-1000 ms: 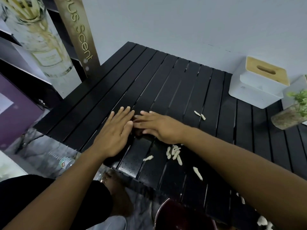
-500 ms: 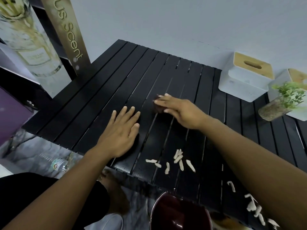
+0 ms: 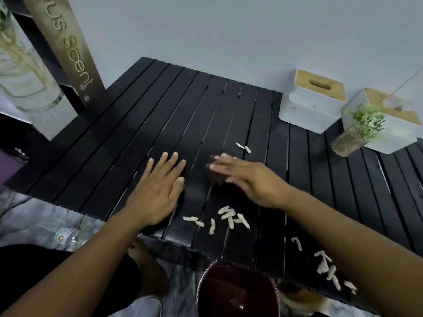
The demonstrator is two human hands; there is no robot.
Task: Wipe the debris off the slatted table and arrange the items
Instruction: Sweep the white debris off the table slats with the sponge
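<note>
Scented banner (image 3: pixel 68 49): stands upright at 10 o'clock off the table's far left corner, lettering running down it
Slatted table (image 3: pixel 142 124): black, slats running from 6 toward 12 o'clock, filling the middle of the view
Left hand (image 3: pixel 158 191): lies palm down on the slats near the front edge, fingers spread flat and straight, gripping nothing
Dark pad (image 3: pixel 215 172): a small dark object under the right hand's fingers, mostly hidden; what it is cannot be told
Right hand (image 3: pixel 247 179): just at 3 o'clock of the left hand and apart from it, blurred, fingers stretched toward 9 o'clock and pressed onto the dark pad; whether they curl around it cannot be told
Central debris (image 3: pixel 231 218): pale, short, curled pieces clustered at 6 o'clock of the right hand, near the front edge
Far debris (image 3: pixel 243 147): two pale pieces at 12 o'clock of the right hand
Right debris (image 3: pixel 327 266): more pale pieces strung along the front edge at 5 o'clock, beside the right forearm
Dark red bin (image 3: pixel 238 291): below the table's front edge at 6 o'clock, open top
Tissue box (image 3: pixel 313 101): white with a wooden slotted lid, at 2 o'clock against the wall
Potted plant (image 3: pixel 357 131): green sprigs in a tilted glass pot, at 3 o'clock of the tissue box, in front of a second white box (image 3: pixel 389 133)
</note>
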